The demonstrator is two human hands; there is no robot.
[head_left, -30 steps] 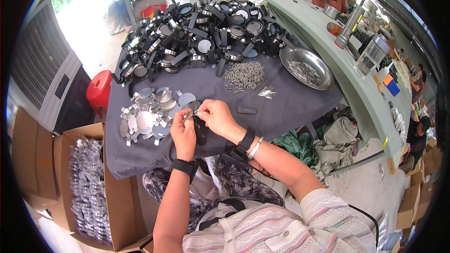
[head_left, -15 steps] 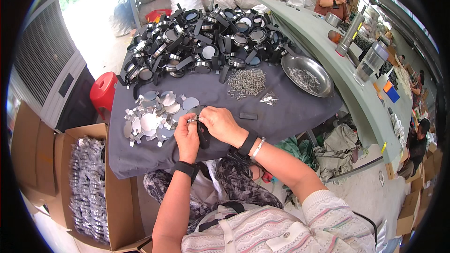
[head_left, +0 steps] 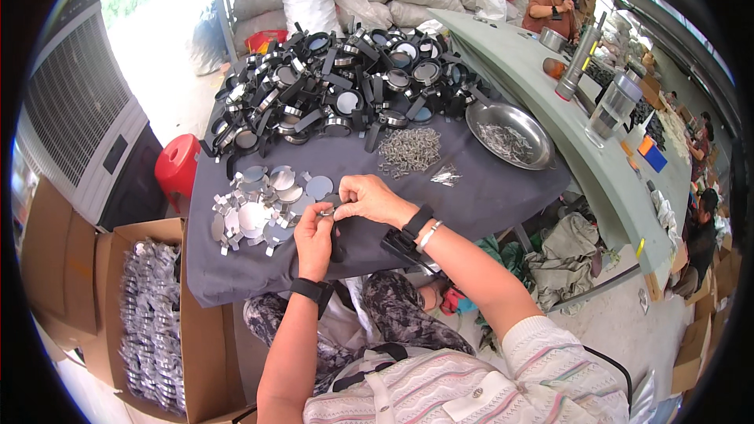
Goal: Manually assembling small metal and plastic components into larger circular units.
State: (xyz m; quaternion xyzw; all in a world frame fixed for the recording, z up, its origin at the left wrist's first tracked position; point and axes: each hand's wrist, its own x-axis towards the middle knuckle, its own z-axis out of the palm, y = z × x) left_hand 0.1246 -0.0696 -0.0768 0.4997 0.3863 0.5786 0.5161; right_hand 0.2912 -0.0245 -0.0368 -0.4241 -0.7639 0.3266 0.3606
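Observation:
My left hand (head_left: 314,243) pinches a black part (head_left: 338,248) whose dark end hangs below the fingers; its exact kind is mostly hidden. Closed at the fingertips, my right hand (head_left: 375,199) meets the left at the top of this part, and I cannot make out what lies between the fingers. Just left of the hands is a heap of flat silver discs with tabs (head_left: 253,216). Beyond the hands lie a pile of small metal clips (head_left: 408,152) and a few thin pins (head_left: 446,176).
Black-handled round metal pieces (head_left: 345,82) are heaped across the table's far side. A steel pan (head_left: 542,159) of small metal bits stands right. An open carton (head_left: 206,345) of wrapped parts stands left, near a red stool (head_left: 178,165). A green table (head_left: 518,51) runs along the right.
My right hand has shifted slightly, its fingers now raised and pinched at the part. The small black strip that lay on the cloth is no longer visible. The whole view has tilted slightly.

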